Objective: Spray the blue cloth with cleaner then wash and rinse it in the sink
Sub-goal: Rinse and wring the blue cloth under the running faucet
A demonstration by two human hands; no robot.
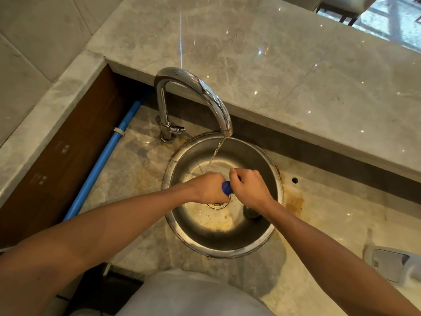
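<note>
Both forearms crossed the table (136, 160); my left hand (210, 188) and right hand (247, 187) gripped the bunched blue cloth (227, 187) over the sink (262, 238), faucet (193, 87) running at twelve o'clock.

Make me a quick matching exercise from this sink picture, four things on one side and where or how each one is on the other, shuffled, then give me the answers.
Things:
1. blue cloth
2. faucet
3. blue pipe
4. drain

Places or states:
A. running along the wooden wall left of the sink
B. squeezed between the left hand and right hand
C. at the bottom of the basin, just under the hands
D. pouring a thin stream of water into the basin

Pairs: 1-B, 2-D, 3-A, 4-C
</note>
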